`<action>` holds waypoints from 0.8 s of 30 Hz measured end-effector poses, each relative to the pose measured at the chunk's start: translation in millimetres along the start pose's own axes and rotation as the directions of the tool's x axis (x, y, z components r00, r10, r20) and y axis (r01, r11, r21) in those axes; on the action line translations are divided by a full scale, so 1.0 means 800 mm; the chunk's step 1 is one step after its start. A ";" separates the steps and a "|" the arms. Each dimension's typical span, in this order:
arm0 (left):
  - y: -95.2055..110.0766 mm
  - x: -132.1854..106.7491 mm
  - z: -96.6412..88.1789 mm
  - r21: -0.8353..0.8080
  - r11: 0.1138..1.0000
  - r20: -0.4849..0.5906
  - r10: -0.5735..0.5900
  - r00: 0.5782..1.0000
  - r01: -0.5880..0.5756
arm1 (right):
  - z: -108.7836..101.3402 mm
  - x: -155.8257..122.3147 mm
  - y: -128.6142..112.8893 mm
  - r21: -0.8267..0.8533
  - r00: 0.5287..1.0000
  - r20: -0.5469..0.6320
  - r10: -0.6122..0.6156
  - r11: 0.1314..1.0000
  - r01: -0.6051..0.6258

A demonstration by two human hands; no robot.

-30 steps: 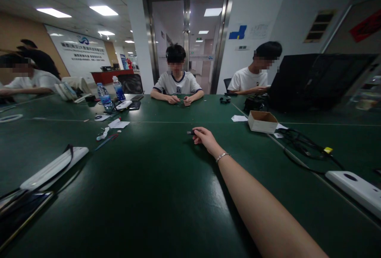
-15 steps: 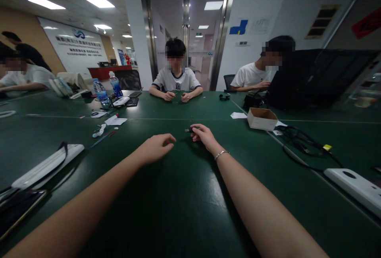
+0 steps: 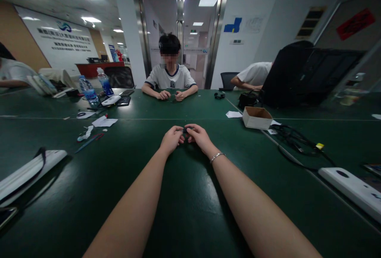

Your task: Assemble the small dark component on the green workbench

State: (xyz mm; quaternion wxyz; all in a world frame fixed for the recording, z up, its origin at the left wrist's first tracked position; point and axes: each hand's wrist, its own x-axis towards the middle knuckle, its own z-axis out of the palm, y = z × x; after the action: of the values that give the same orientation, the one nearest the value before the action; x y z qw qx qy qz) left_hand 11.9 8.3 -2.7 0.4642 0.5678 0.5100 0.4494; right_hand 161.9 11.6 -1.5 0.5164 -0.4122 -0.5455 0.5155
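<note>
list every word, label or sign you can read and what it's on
Nothing can be read.
Wall board: logo and rows of characters, blurred.
Water bottle labels: too small.
Red sign, upper right: blurred.
Notice by the door: too faint.
The small dark thing between left hand and right hand: no lettering visible.

Dark green table and the items lying on it
Right half: an open cardboard box, a paper slip just beside it, tangled black cables and a flat white device near the front edge. Left half: two water bottles, a phone, white papers, a red-and-blue pen-like tool and a white device with a black strap
</note>
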 end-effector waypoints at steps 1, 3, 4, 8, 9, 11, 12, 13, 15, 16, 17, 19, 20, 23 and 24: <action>-0.001 -0.001 -0.001 0.010 1.000 0.009 0.005 1.000 -0.006 | 0.000 0.000 0.001 0.000 1.000 0.003 -0.002 1.000 0.002; -0.002 0.000 -0.003 0.042 0.999 0.002 0.007 1.000 -0.007 | 0.000 0.001 0.002 0.000 1.000 0.003 -0.006 1.000 0.006; -0.003 0.001 -0.003 0.068 0.998 0.005 0.008 1.000 -0.009 | 0.000 0.001 0.002 -0.001 1.000 0.000 -0.006 1.000 0.006; -0.006 0.009 -0.005 0.138 0.990 0.085 0.000 0.996 -0.011 | -0.001 0.001 0.002 0.004 1.000 -0.012 0.007 1.000 -0.007; -0.007 0.011 -0.005 0.136 0.991 0.108 -0.012 0.994 -0.003 | -0.001 0.001 0.001 0.009 1.000 -0.010 0.011 1.000 -0.011; -0.010 0.011 -0.006 0.140 0.990 0.125 -0.019 0.992 0.002 | -0.001 -0.001 -0.001 0.022 1.000 0.002 0.020 1.000 -0.020; -0.012 0.010 -0.006 0.156 0.988 0.118 -0.007 0.993 -0.012 | -0.002 -0.002 -0.003 0.028 1.000 0.014 0.024 0.999 -0.025; -0.013 0.008 -0.006 0.179 0.983 0.103 0.016 0.995 -0.034 | -0.002 -0.003 -0.005 0.035 0.999 0.027 0.027 0.999 -0.028; -0.015 0.005 -0.006 0.221 0.973 0.066 0.060 0.996 -0.073 | -0.002 -0.006 -0.008 0.048 0.998 0.053 0.021 0.999 -0.023; -0.015 0.003 -0.006 0.227 0.970 0.052 0.073 0.996 -0.083 | -0.001 -0.008 -0.010 0.054 0.998 0.063 0.014 0.998 -0.018; -0.015 0.003 -0.006 0.221 0.972 0.045 0.077 0.996 -0.086 | -0.001 -0.008 -0.011 0.059 0.997 0.071 0.010 0.998 -0.014; -0.014 0.002 -0.006 0.193 0.978 0.054 0.074 0.996 -0.083 | 0.001 -0.008 -0.012 0.061 0.997 0.072 0.011 0.998 -0.016; -0.012 0.002 -0.006 0.179 0.980 0.066 0.073 0.995 -0.084 | 0.001 -0.008 -0.012 0.053 0.998 0.066 0.014 0.998 -0.018; -0.008 0.004 -0.006 0.159 0.984 0.094 0.066 0.993 -0.080 | 0.002 -0.005 -0.010 0.013 0.999 0.036 0.010 1.000 -0.011; -0.007 0.004 -0.006 0.157 0.985 0.095 0.062 0.994 -0.077 | 0.002 -0.005 -0.009 0.004 0.999 0.032 0.002 1.000 -0.002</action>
State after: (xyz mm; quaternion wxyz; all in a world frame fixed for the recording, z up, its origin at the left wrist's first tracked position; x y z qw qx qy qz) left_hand 6.5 12.3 -7.4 0.4234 0.6406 0.5030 0.3967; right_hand 161.7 6.2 5.4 0.5080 -0.4034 -0.5523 0.5237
